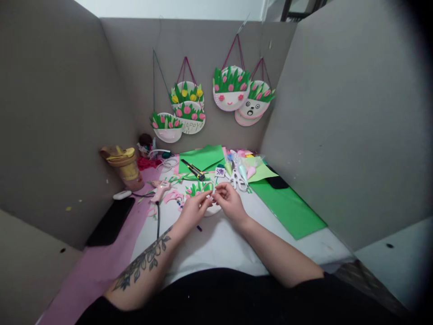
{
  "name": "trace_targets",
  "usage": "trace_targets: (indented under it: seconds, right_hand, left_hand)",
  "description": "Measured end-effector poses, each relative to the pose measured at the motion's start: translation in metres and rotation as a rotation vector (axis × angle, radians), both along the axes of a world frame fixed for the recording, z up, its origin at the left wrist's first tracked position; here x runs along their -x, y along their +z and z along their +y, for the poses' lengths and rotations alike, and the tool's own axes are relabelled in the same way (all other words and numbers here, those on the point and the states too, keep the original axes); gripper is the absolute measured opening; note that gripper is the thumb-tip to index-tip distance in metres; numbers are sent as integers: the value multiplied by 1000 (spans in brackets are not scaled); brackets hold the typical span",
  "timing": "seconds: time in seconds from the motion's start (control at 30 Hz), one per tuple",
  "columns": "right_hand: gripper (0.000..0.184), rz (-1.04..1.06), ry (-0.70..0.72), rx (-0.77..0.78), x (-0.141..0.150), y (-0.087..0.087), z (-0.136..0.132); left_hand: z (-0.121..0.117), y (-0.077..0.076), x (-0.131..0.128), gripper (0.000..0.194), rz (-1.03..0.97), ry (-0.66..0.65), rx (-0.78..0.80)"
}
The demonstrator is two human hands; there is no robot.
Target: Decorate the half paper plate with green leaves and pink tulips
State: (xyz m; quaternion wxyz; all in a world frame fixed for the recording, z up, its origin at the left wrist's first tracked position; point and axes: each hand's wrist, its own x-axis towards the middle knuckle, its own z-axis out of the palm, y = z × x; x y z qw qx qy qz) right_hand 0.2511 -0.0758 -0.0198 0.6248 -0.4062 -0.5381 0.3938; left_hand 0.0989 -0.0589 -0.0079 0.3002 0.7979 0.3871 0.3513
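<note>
My left hand (193, 210) and my right hand (232, 203) meet over the middle of the table, fingertips pinched close together. Between them is something small and pale, too hidden by the fingers to name. Under the hands lies a white paper plate (214, 212), partly covered by them. Green paper leaves with pink paper flowers (193, 189) show at its left side. Left of my left hand are pink paper scraps (173, 197) and a pink hot glue gun (160, 191) with a black cord. White-handled scissors (238, 180) lie just beyond my right hand.
A yellow-black utility knife (193, 170) rests by green paper sheets (203, 158). More green paper (287, 207) lies right. A drink cup (126, 168) and black phone-like slab (111, 221) are left. Decorated paper plates (232, 99) hang on the grey partition (135, 54).
</note>
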Motion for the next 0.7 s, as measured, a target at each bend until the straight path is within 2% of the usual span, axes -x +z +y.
trace_targets:
  seconds: [0.17,0.37,0.57,0.7]
  right_hand:
    - [21,-180,-171,-60,-4,-1,2]
    - [12,-330,-277,-91,-3,2,1]
    - [11,-319,-310,-69,-3,4,-1]
    - [12,-284,-291,-33,-4,4,0]
  left_hand:
    - [2,-4,2,23,65,94,-309]
    - [1,-5,3,21,296,150,-642]
    - [2,-6,4,21,393,141,-787]
    - [3,-6,4,20,407,139,-817]
